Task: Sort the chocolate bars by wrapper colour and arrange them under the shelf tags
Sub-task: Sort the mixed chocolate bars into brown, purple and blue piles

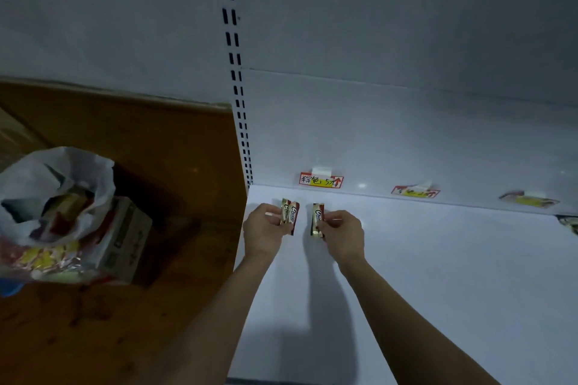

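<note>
My left hand [264, 226] pinches two small gold-and-red chocolate bars [291, 215] held upright just above the white shelf [438, 259]. A little to the right, my right hand [342, 233] pinches one more bar of the same wrapper [317, 216]. Both hands are below the first shelf tag [321, 180], a red and yellow label taped to the back panel. Two further tags [415, 191] [528, 199] hang farther right.
A white plastic bag [56, 194] of mixed wrapped sweets sits on a cardboard box [125, 244] on the brown floor at the left. A slotted upright [237, 78] marks the shelf's left edge. Another wrapped item [570, 223] lies at the far right.
</note>
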